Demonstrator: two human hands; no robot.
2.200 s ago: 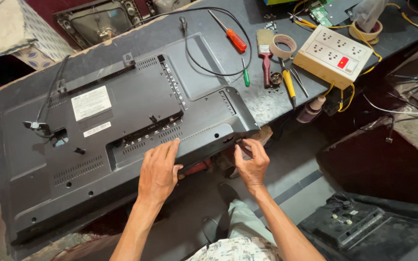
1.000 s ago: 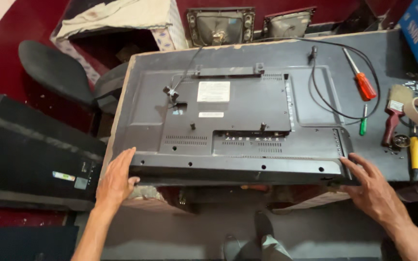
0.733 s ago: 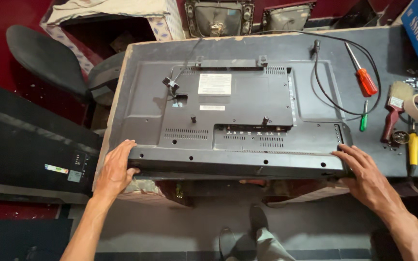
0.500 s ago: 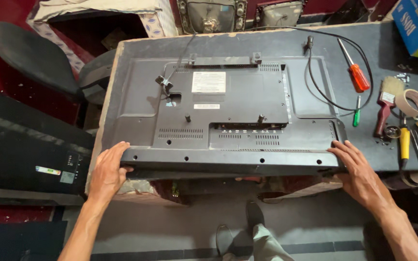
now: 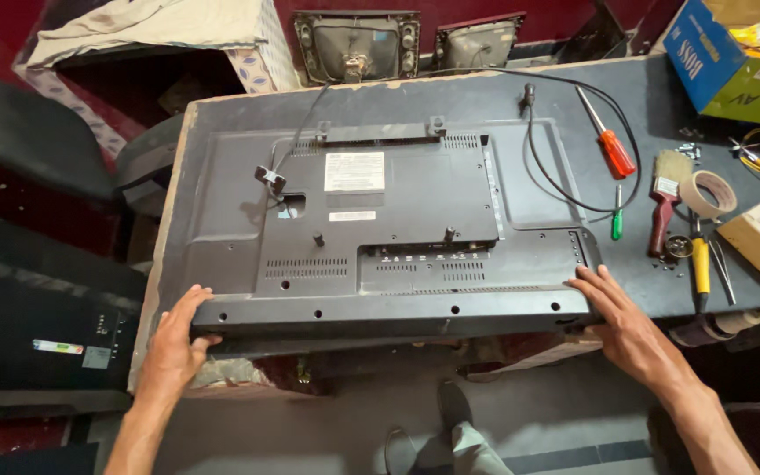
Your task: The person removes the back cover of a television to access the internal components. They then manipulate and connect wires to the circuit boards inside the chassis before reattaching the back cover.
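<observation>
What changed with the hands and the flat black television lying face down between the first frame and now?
Both hands left the middle of the near edge and spread apart: the left hand now grips the near left corner of the flat black television, the right hand the near right corner. The red-handled screwdriver, paintbrush and tape roll stayed put.

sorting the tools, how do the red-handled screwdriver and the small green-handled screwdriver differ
The red-handled screwdriver is longer with a thick handle; the small green-handled screwdriver is short and slim. The red one lies diagonally, the green one almost straight up and down in the picture. Both lie on the dark worktop, right of the flat-screen television's grey back.
</observation>
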